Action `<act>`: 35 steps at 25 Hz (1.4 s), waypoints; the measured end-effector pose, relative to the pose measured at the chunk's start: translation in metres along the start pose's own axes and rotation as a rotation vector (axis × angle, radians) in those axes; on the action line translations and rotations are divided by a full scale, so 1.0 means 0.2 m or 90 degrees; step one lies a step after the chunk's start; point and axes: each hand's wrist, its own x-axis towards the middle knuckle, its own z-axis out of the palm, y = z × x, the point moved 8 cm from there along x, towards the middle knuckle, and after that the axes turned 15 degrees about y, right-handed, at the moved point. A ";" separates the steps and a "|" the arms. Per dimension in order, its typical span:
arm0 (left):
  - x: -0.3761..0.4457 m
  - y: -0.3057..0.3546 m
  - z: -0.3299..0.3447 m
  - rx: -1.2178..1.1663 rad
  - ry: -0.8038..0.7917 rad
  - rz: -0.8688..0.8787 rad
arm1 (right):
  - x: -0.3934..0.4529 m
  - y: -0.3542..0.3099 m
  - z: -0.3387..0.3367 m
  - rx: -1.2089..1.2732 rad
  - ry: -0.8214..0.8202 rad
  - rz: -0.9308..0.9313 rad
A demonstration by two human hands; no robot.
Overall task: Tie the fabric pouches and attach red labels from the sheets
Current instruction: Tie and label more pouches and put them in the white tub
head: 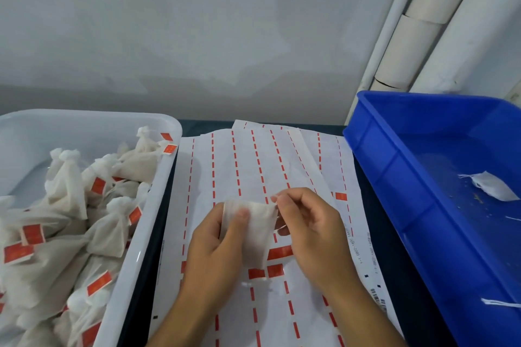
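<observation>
Both hands work over the middle of the bench point(417, 262), above the label sheets point(239, 166). Left hand point(217, 251): grip closed on the fabric pouch point(251, 231), thumb laid across its front near the top left corner, the other fingers curled behind. Right hand point(307, 231): thumb and forefinger pinch the pouch's top right corner, remaining fingers loosely curled behind and below it. Pouch is white, flat, roughly square, its top edge stretched between the two hands, lower part hanging just above the sheets; whether it touches the paper cannot be told. Sheets are white backing paper, several overlapping, fanned slightly at the far end, marked with lengthwise rows of short red dashes. A few whole red labels point(279, 252) lie on the sheets just under the pouch, one more point(340, 196) to the right of the right hand. Printed codes run along the sheets' right edge. White tub point(158, 197) at left, touching the sheets' edge, heaped with tied pouches point(107, 231), necks gathered, red tags attached. Blue crate point(394, 177) at right, one untied white pouch point(493, 187) lying flat inside, with loose white strings point(499, 303) nearer the camera. Grey wall behind; white pipes point(417, 36) in the right corner.
</observation>
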 end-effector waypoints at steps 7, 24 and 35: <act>-0.04 0.05 0.03 0.068 -0.033 0.045 | -0.01 0.00 -0.03 -0.079 -0.046 -0.038; -0.10 0.03 0.11 0.346 -0.176 0.193 | 0.02 0.00 -0.12 0.130 0.065 0.098; -0.13 0.07 0.11 0.345 -0.195 0.233 | 0.03 -0.08 -0.17 0.262 0.084 0.092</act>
